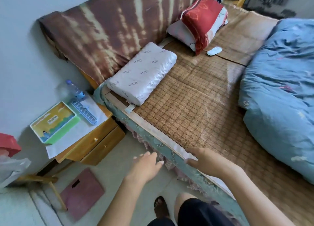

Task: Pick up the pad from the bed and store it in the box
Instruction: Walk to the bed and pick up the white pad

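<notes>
The pad [214, 50] is a small white oval lying flat on the woven bed mat [195, 98], far up the bed beside the red pillow [202, 20]. The box [54, 122] is green-rimmed with a yellow printed lid and sits on the wooden nightstand [95, 137] at the left. My left hand [146, 164] hovers over the floor by the bed edge, fingers spread and holding nothing. My right hand [202, 159] rests on the near edge of the bed with nothing in it. Both hands are far from the pad and the box.
A white patterned pillow [142, 74] lies at the headboard corner. A blue quilt [280, 93] is bunched along the right side of the bed. A water bottle [75, 89] and a blue rack [84, 111] stand next to the box. A pink scale [81, 193] lies on the floor.
</notes>
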A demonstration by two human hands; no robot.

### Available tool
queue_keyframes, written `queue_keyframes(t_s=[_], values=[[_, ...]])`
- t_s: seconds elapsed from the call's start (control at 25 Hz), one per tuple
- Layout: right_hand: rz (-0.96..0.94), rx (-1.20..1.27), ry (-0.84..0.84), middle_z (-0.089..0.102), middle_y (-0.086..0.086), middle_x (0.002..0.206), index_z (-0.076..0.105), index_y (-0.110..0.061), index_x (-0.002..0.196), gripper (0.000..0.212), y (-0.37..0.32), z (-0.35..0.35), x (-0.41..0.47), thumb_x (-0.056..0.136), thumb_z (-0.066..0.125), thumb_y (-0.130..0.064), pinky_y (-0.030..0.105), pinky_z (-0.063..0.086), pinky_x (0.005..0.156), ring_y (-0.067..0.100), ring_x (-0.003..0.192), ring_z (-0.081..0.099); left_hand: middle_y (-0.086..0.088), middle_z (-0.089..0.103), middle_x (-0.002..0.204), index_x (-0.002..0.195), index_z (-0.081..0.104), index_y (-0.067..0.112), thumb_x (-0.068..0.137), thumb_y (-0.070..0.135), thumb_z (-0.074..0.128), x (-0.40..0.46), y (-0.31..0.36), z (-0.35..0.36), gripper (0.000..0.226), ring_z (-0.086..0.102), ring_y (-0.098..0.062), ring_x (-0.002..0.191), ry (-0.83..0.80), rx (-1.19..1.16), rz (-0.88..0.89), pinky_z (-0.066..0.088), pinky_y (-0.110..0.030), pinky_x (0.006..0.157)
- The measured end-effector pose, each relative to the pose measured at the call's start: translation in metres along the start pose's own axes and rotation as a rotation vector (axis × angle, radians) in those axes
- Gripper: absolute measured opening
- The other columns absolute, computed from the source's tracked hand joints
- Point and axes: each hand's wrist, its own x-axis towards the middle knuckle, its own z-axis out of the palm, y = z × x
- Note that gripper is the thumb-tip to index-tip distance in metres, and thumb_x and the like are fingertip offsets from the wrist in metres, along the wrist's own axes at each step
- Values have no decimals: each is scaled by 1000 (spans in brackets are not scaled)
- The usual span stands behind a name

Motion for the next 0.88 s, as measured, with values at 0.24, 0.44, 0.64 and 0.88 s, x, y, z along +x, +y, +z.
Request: queue_keyframes(t_s=[0.24,0.44,0.64,0.88], values=[[132,89,45,54,2,136,41,-25,136,49,7,-37,61,91,49,-43,33,46,97,21,117,55,-10,57,128,122,52,13,96,45,35,94,3,-59,44,51,-28,121,-30,124,143,38,-45,102],[185,156,113,57,2,132,43,-24,133,47,28,-91,122,91,49,-44,37,51,94,20,109,62,-11,56,127,121,50,13,96,45,35,176,27,-117,44,51,-29,120,-68,214,201,39,-47,102],[246,215,137,57,-1,132,42,-26,134,48,53,-142,188,91,49,-44,31,51,93,15,110,60,-10,58,122,118,51,13,97,45,34,269,60,-172,42,54,-27,114,-92,291,279,39,-46,101],[325,261,174,53,-2,136,41,-28,135,45,99,-195,296,92,46,-43,28,48,92,14,115,57,-13,56,128,121,50,10,97,43,35,406,98,-211,43,50,-30,121,-180,419,392,35,-49,105]])
